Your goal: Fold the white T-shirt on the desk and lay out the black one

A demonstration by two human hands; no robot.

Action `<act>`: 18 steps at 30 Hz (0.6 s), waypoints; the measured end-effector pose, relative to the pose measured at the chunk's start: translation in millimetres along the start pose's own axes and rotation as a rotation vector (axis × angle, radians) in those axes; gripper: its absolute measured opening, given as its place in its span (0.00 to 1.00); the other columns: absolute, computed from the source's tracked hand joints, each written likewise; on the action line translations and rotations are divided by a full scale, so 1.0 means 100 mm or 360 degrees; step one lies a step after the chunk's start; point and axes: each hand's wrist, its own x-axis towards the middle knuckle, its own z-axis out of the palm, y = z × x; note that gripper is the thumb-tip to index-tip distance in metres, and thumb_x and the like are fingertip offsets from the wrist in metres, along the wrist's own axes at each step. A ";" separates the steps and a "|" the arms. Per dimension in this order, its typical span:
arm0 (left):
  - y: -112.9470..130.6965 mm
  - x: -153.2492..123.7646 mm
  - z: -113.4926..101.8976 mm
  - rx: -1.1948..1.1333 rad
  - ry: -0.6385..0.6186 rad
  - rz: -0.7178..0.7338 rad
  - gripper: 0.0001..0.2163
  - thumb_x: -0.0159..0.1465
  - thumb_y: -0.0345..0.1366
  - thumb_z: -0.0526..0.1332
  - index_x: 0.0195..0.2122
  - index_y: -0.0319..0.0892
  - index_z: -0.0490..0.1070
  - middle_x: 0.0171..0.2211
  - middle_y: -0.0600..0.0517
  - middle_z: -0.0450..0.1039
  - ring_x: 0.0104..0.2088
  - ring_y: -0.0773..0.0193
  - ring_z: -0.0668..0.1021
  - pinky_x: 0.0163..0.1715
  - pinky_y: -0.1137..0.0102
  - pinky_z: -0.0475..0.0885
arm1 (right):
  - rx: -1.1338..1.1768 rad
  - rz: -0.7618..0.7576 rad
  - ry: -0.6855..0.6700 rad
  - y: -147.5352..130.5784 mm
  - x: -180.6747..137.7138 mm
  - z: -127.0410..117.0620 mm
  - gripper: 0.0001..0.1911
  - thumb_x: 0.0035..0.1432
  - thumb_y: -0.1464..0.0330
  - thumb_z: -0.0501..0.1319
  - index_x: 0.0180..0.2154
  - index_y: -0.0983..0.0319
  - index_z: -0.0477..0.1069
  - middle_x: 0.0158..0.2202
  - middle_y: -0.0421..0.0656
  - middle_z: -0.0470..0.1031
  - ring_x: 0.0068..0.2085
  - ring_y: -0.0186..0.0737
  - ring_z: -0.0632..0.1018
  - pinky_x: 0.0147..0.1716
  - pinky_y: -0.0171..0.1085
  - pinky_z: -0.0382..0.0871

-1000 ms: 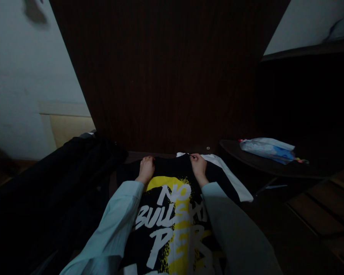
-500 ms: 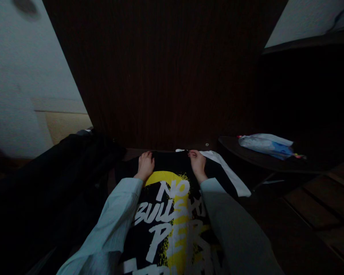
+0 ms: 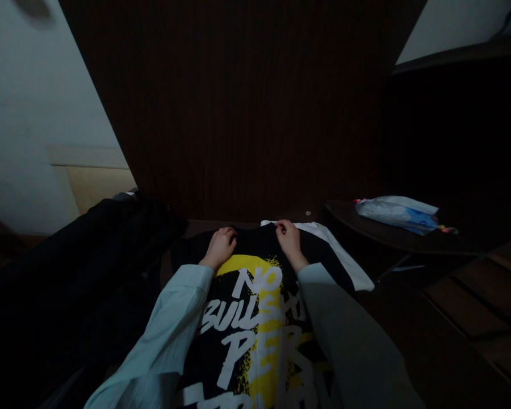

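Note:
A black T-shirt with a yellow patch and large white lettering lies spread out in front of me, its neckline at the far end. At the left side of the collar, my left hand is closed, with bent fingers pinching the fabric. My right hand has its fingertips curled together on the collar's right side. Both thumbs are partly hidden. Beneath the shirt's right shoulder, a white garment sticks out.
A dark wooden panel rises just beyond the shirt. Dark clothing is heaped on the left. To the right, a plastic packet rests on a dark curved shelf. Wooden slats show at lower right.
My left hand has shifted slightly right along the collar and turned inward. My right hand has moved a little left, its fingers more raised. The shirt lies nearly as before.

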 end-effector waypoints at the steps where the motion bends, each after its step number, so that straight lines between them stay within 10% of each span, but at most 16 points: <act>1: -0.01 0.00 0.01 0.0000 -0.0040 0.0013 0.12 0.59 0.32 0.51 0.40 0.38 0.70 0.44 0.46 0.70 0.45 0.59 0.70 0.48 0.65 0.63 | -0.0031 -0.0047 -0.0082 -0.01 -0.01 0.00 0.13 0.52 0.73 0.49 0.32 0.62 0.71 0.37 0.45 0.74 0.40 0.37 0.72 0.42 0.35 0.64; 11: 0.01 -0.01 0.03 0.0053 -0.0122 0.0000 0.19 0.59 0.43 0.54 0.48 0.40 0.67 0.51 0.46 0.65 0.51 0.55 0.66 0.51 0.61 0.61 | -0.0515 0.0310 -0.0845 -0.42 0.05 -0.19 0.22 0.52 0.57 0.55 0.45 0.62 0.70 0.45 0.49 0.72 0.46 0.48 0.72 0.43 0.41 0.65; 18: 0.00 -0.02 0.08 -0.0005 -0.0170 0.0004 0.18 0.58 0.36 0.53 0.50 0.37 0.64 0.52 0.44 0.64 0.53 0.55 0.64 0.53 0.60 0.60 | -0.0172 -0.0505 -0.0869 -0.85 -0.25 0.10 0.21 0.56 0.64 0.52 0.52 0.61 0.64 0.56 0.46 0.62 0.56 0.39 0.63 0.54 0.37 0.57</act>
